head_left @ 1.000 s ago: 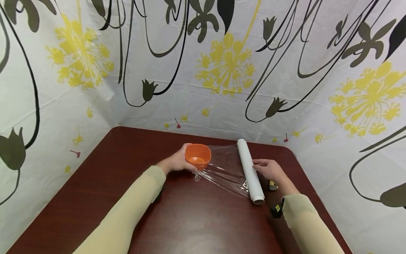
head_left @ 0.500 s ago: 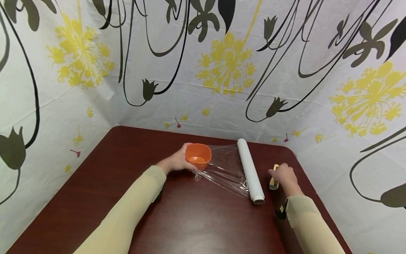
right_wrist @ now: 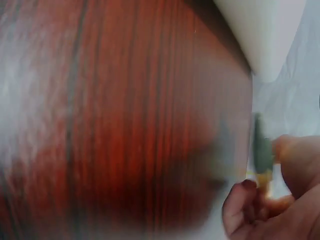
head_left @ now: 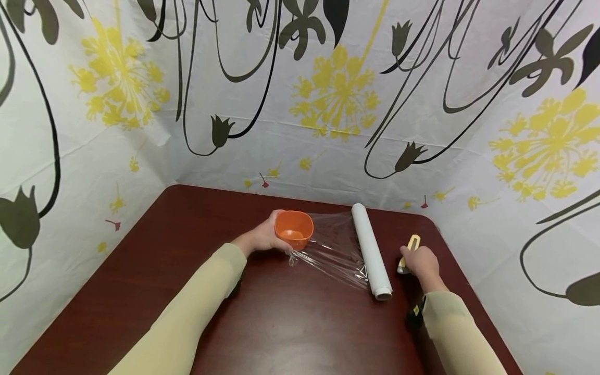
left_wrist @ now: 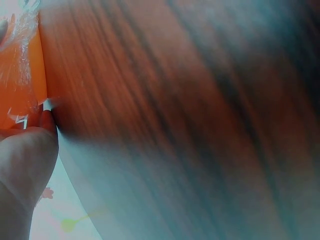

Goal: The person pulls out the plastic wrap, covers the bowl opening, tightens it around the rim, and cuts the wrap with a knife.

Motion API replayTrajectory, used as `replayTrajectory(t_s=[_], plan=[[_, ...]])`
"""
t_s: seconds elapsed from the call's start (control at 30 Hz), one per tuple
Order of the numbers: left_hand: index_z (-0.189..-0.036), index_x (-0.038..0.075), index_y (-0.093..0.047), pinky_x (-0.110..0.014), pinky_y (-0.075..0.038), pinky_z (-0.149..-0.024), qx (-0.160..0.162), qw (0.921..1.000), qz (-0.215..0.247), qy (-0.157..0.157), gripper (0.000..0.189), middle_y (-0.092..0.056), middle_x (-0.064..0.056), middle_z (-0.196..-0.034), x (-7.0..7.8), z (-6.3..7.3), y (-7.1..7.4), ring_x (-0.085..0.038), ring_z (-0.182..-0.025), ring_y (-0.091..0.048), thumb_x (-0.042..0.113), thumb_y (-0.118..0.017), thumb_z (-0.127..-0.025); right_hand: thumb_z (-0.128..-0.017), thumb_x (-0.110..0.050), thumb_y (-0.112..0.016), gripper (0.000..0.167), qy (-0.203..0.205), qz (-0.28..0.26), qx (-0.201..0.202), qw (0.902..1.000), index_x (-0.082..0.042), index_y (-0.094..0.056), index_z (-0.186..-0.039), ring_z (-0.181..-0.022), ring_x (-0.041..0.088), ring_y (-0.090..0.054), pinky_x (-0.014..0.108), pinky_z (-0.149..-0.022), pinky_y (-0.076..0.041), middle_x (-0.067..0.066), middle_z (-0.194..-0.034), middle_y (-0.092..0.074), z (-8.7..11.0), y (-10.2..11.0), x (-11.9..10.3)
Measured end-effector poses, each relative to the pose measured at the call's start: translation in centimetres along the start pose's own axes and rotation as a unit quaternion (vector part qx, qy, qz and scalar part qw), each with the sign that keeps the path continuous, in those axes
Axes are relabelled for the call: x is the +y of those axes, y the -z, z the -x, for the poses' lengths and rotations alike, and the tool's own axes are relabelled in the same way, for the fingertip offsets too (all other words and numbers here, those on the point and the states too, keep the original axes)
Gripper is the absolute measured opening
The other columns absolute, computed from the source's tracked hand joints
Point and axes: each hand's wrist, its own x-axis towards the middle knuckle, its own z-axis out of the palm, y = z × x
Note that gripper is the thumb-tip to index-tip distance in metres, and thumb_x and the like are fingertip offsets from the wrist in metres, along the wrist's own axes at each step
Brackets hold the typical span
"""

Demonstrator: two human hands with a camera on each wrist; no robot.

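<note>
In the head view my left hand point(head_left: 268, 237) grips the near left side of an orange bowl point(head_left: 294, 229), thumb in front. Clear plastic wrap point(head_left: 333, 255) stretches from the bowl to a white roll point(head_left: 372, 250) on its right; the left wrist view shows wrap point(left_wrist: 22, 55) against the bowl's side point(left_wrist: 37, 65). Right of the roll, my right hand point(head_left: 423, 264) holds a yellow utility knife point(head_left: 414, 241), its grey end towards me. In the right wrist view that grey end point(right_wrist: 262, 147) shows between the thumb and fingers of the hand point(right_wrist: 295, 190), blurred.
The dark red wooden table point(head_left: 290, 323) has its back edge against a patterned cloth wall point(head_left: 262, 156). Cloth also hangs along the left and right sides. A black strap point(head_left: 414, 314) sits at my right wrist.
My right hand has left the roll, moved right to the utility knife and taken hold of it; the knife has now turned slightly. The left hand, bowl and wrap have stayed in place.
</note>
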Motion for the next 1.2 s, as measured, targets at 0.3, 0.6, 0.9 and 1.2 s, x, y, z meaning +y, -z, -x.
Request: replayTrajectory(t_s=[0.3,0.6,0.9,1.2], plan=[[-0.166,0.016,-0.022,-0.051,-0.046,-0.124,-0.001,1.0000,0.003,0.008,0.121,-0.048,-0.016,-0.161,-0.2,0.0,-0.1,-0.035,-0.143,-0.053,0.015,-0.102,-0.075,-0.115,-0.039,-0.047,0.058,0.031,-0.254,0.056,0.9652,-0.002,-0.031,-0.157,-0.075,0.020,-0.073,0.039,-0.064,-0.061,0.020,-0.109,-0.071,0.1,-1.1,-1.5],[-0.166,0.016,-0.022,-0.052,-0.046,-0.123,-0.002,0.9999,0.009,0.012,0.121,-0.047,-0.017,-0.161,-0.1,0.2,-0.1,-0.036,-0.143,-0.052,0.014,-0.102,-0.075,-0.116,-0.020,-0.030,0.049,0.017,-0.325,0.049,0.9444,0.000,-0.021,-0.159,-0.080,0.014,-0.069,0.033,-0.073,-0.062,0.015,-0.114,-0.064,0.7,-1.4,-4.0],[-0.166,0.016,-0.022,-0.052,-0.044,-0.124,-0.001,0.9999,0.007,0.010,0.121,-0.047,-0.018,-0.161,0.0,0.2,0.0,-0.037,-0.143,-0.052,0.013,-0.102,-0.075,-0.121,-0.021,-0.025,0.052,0.073,-0.279,0.103,0.9521,-0.006,-0.017,-0.170,-0.115,0.036,-0.073,0.020,-0.080,-0.061,0.023,-0.156,-0.059,0.9,-1.8,-4.4],[-0.166,0.016,-0.022,-0.052,-0.044,-0.126,-0.002,0.9999,0.003,0.011,0.121,-0.047,-0.018,-0.162,0.1,0.1,0.1,-0.037,-0.144,-0.052,0.013,-0.101,-0.075,-0.110,-0.002,-0.035,0.075,0.066,-0.324,0.114,0.9369,-0.010,0.005,-0.174,-0.093,0.007,-0.064,0.013,-0.074,-0.051,0.021,-0.158,-0.044,0.8,-1.3,-4.7]])
